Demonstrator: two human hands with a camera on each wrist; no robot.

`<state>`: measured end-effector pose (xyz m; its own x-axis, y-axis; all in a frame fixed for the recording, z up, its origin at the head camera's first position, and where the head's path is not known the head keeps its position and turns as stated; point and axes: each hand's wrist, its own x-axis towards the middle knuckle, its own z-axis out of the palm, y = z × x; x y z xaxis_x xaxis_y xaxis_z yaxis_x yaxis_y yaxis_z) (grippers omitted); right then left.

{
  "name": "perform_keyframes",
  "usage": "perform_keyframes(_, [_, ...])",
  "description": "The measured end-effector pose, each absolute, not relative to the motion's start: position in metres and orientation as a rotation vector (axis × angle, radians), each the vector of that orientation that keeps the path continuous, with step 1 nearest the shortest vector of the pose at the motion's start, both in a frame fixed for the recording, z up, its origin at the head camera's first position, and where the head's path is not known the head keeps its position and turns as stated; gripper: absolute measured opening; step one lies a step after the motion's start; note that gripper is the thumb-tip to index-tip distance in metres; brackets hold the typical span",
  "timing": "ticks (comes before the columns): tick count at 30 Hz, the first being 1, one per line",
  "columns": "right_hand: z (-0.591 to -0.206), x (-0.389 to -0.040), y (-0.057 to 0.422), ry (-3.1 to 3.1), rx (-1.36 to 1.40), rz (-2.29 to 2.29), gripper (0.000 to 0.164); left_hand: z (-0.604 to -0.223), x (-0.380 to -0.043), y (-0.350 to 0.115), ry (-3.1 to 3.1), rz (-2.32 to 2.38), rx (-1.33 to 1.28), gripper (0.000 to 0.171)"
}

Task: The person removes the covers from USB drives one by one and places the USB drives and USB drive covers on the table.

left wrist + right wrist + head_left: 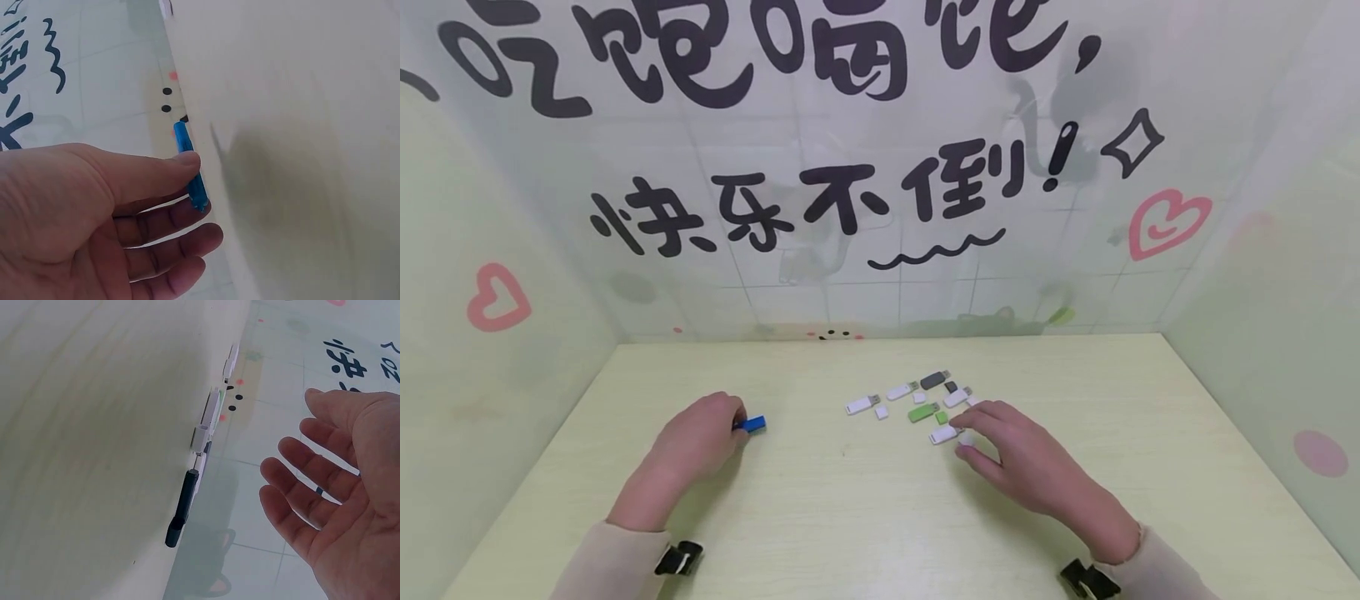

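My left hand [698,439] pinches a blue USB stick [754,424] between thumb and fingertips, at the left part of the table. In the left wrist view the stick [181,134] juts out past the thumb. My right hand [1028,460] hovers with relaxed, spread fingers by a white USB stick [941,435], its cap off beside it. In the right wrist view nothing lies in that hand [350,481]. A green USB stick [921,412] with its green cap [942,417] lies just behind. A black stick [185,499] shows in the right wrist view; from the head, my hand hides it.
Further back lie a dark grey USB stick [933,381], its dark cap [951,387] and several white sticks, one at the left [861,406] with a loose white cap [882,412]. Walls with printed lettering enclose the pale wooden table [842,517] at the back and sides.
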<state>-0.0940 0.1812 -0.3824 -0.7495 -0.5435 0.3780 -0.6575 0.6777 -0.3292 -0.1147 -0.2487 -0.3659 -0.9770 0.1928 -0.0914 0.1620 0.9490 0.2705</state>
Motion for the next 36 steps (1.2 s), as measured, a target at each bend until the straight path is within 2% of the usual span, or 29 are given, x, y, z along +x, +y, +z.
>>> perform_keyframes(19, [-0.368,-0.106,0.165,-2.699,0.961,1.026,0.034,-0.335,-0.106,-0.179,3.096,0.476,0.439,0.013])
perform_keyframes(36, [-0.358,-0.118,0.137,-2.680,1.006,1.169,0.032,-0.334,-0.095,-0.116,3.204,0.543,0.765,0.014])
